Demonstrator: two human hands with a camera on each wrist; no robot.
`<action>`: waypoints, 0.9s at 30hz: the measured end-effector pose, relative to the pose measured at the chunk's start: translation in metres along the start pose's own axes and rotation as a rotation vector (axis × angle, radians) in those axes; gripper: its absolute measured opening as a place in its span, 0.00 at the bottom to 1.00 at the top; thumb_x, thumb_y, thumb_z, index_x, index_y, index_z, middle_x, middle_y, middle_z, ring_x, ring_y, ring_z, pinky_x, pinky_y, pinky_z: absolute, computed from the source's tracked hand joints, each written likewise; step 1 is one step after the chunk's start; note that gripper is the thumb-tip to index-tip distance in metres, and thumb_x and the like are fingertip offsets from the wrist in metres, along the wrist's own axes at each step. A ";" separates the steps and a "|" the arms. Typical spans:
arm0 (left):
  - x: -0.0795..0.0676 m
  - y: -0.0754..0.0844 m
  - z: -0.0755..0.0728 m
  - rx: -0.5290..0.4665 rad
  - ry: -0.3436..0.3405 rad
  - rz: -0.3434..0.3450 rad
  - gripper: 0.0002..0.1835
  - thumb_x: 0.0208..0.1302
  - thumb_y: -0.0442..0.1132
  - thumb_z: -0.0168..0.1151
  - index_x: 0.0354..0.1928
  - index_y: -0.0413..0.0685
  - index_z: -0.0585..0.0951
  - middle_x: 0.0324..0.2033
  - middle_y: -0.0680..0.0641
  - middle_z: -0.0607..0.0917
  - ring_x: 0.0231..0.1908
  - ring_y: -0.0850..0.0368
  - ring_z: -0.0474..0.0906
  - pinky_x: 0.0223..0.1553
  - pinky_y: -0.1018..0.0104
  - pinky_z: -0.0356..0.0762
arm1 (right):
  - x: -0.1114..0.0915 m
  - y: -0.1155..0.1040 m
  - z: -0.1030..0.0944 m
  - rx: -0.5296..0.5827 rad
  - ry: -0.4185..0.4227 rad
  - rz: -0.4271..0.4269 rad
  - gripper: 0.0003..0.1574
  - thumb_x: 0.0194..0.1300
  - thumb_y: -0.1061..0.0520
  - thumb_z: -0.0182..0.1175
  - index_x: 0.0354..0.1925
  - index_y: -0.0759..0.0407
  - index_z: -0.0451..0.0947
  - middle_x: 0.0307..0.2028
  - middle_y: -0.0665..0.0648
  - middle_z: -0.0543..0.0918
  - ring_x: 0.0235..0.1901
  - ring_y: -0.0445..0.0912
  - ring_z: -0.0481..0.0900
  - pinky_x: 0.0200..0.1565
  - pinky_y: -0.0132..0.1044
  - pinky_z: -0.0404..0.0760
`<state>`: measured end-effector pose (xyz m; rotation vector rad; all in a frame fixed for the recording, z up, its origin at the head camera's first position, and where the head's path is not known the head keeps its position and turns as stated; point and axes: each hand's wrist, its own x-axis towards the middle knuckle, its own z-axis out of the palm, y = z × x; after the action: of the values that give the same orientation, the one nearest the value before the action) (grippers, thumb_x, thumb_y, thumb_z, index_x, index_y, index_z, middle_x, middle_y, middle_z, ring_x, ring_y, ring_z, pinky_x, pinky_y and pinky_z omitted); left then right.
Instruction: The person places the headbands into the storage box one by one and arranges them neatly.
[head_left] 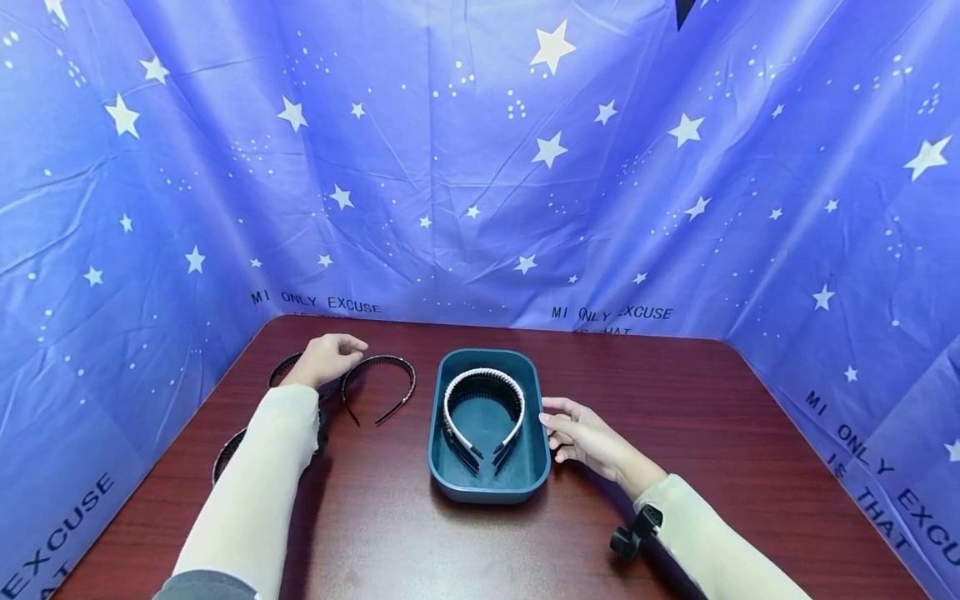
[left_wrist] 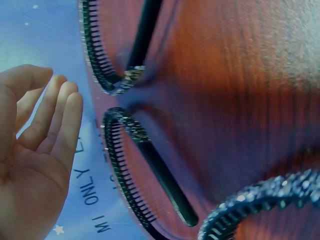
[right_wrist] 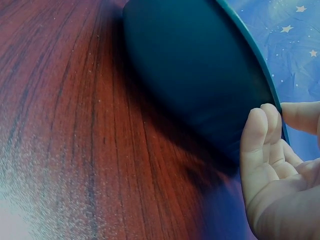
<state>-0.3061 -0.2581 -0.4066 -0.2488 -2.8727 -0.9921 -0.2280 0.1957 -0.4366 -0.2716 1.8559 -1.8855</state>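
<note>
A blue-green plastic tub (head_left: 491,492) holds a stack of headbands: a white beaded headband (head_left: 453,379) on top and black ones below. At its right side, my right hand (head_left: 588,437) grips the rim, thumb at the edge and fingers along the outer wall (right_wrist: 200,75). My left hand (head_left: 324,360) hovers over the table's left part, empty, its fingers stretched out. Close beside it lies a black toothed headband (head_left: 411,375) with glittery trim. Another black headband (head_left: 277,367) is partly hidden behind that hand. A sparkly headband (left_wrist: 270,192) shows nearer in the left wrist view.
The dark red wooden table (head_left: 637,375) has a blue star-printed cloth (head_left: 480,167) hanging along its back and sides. One more headband (head_left: 225,454) lies at the near left, partly covered by the left sleeve (head_left: 247,483). A small black device (head_left: 637,533) is strapped to the right wrist.
</note>
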 end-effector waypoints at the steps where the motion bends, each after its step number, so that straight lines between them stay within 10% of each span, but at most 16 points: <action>1: 0.000 0.000 0.001 0.011 0.005 -0.006 0.15 0.67 0.36 0.59 0.52 0.36 0.84 0.42 0.39 0.88 0.48 0.43 0.81 0.54 0.46 0.75 | 0.000 0.000 0.000 0.001 -0.001 -0.001 0.40 0.75 0.54 0.57 0.73 0.68 0.52 0.32 0.52 0.79 0.27 0.39 0.76 0.27 0.29 0.79; 27: 0.015 -0.008 0.024 0.150 -0.046 -0.114 0.09 0.63 0.28 0.66 0.45 0.34 0.85 0.40 0.37 0.88 0.44 0.43 0.83 0.49 0.50 0.80 | 0.000 0.002 -0.001 0.009 -0.002 -0.013 0.40 0.75 0.53 0.58 0.73 0.68 0.53 0.33 0.53 0.80 0.27 0.39 0.76 0.28 0.29 0.79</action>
<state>-0.3227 -0.2478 -0.4278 -0.0977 -3.0144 -0.7906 -0.2277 0.1965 -0.4382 -0.2829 1.8488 -1.9008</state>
